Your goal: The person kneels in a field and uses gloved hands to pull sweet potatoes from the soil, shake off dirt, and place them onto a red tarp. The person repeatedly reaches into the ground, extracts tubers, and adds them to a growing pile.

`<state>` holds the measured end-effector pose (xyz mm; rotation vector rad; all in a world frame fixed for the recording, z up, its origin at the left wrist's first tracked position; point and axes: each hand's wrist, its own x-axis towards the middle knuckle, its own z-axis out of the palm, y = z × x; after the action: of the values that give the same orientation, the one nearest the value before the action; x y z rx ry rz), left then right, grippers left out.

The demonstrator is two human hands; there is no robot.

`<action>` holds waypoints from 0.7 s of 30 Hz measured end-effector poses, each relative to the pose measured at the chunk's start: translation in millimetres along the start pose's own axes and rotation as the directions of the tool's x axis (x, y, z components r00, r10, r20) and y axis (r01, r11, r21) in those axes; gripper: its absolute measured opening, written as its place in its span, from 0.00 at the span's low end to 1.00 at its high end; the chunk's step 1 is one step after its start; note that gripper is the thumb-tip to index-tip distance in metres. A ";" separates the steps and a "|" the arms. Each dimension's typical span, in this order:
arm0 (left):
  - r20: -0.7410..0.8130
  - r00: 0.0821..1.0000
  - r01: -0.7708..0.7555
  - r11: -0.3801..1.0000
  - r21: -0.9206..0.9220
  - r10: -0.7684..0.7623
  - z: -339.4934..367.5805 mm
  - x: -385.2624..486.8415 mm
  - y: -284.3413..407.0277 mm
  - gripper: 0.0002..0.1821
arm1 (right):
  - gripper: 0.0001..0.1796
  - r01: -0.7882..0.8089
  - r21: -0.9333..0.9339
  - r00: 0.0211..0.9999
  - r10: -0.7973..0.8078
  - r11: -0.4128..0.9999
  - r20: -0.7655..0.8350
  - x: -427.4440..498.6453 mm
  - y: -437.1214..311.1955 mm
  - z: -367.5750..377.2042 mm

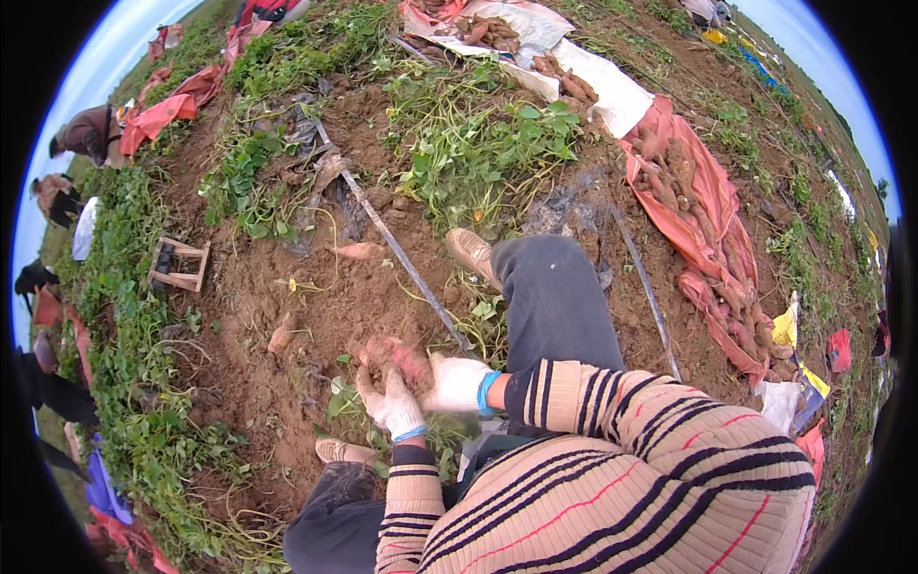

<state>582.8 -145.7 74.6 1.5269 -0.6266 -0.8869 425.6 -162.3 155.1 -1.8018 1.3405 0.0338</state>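
Note:
Both gloved hands are on a soil-caked, reddish sweet potato clump (401, 362), low over the dug earth between my legs. My left hand (393, 407), in a soiled white glove with a blue band, grips its near side. On the other side, my right hand (453, 384) holds it, also in a white glove with a blue band; its fingertips are partly hidden. A single sweet potato (282, 334) lies on the soil to the left of my hands. Farther out, another sweet potato (361, 250) rests near a thin grey drip tape (391, 240).
Sweet potato vines (495, 158) lie heaped ahead. At right, red sacking (688, 208) and white sacking (609, 82) carry several sweet potatoes. A small wooden stool (179, 264) stands at left. Several people, one in a dark top (87, 136), bend along the left rows.

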 end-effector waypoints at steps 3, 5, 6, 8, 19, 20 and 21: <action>-0.138 0.987 0.061 0.987 -0.150 -0.081 -33.8 41.4 8.4 0.30 | 0.18 -0.185 0.786 0.981 0.065 0.590 0.182 4.4 -0.4 -4.0; -0.032 0.933 -0.316 0.859 0.403 0.359 -50.9 57.9 16.8 0.28 | 0.16 -0.196 0.856 0.963 -0.069 0.478 0.259 -5.4 9.5 -12.7; -0.014 0.995 -0.097 0.985 0.145 0.100 -55.6 61.1 21.9 0.30 | 0.15 -0.253 0.854 0.931 -0.125 0.454 0.342 -7.2 11.9 -16.2; 0.248 0.905 0.416 0.837 -0.356 -0.344 -60.6 58.1 34.6 0.34 | 0.19 -0.347 0.836 0.876 -0.171 0.425 0.450 -13.2 17.1 -18.7; 0.147 0.951 0.235 0.944 0.232 -0.273 -71.6 64.7 66.4 0.24 | 0.33 -0.002 0.616 0.942 -0.205 0.788 0.265 16.1 35.6 16.7; 0.189 0.971 0.071 0.934 0.351 -0.145 -74.8 70.5 64.1 0.24 | 0.35 0.128 0.525 0.964 -0.229 0.842 0.133 5.9 33.9 13.3; 0.262 0.960 -0.025 0.903 0.429 -0.099 -77.9 74.9 62.5 0.24 | 0.35 0.034 0.560 0.953 -0.196 0.828 0.231 0.8 26.7 5.9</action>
<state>695.0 -171.0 123.0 1.8246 -1.0566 -1.0518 407.5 -160.4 134.7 -1.3177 0.9105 -0.1479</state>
